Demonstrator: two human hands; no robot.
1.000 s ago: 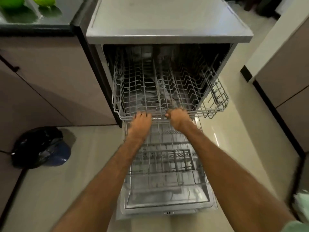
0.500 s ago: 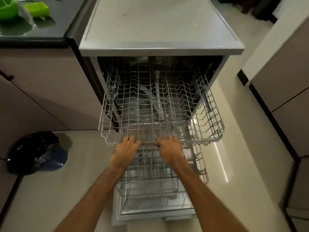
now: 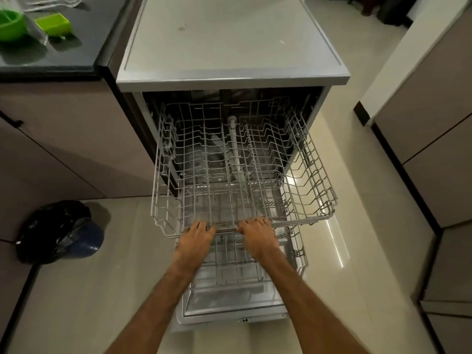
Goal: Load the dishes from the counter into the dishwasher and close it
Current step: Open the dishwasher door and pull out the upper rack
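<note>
From the head camera: our left hand and right hand both curl their fingers over the front rail of the upper rack, gripping it side by side. That rack sits extended out of the open dishwasher. Below it, the lower rack rests above the dropped door. On the dark counter, far left, sit a green bowl and a green box.
</note>
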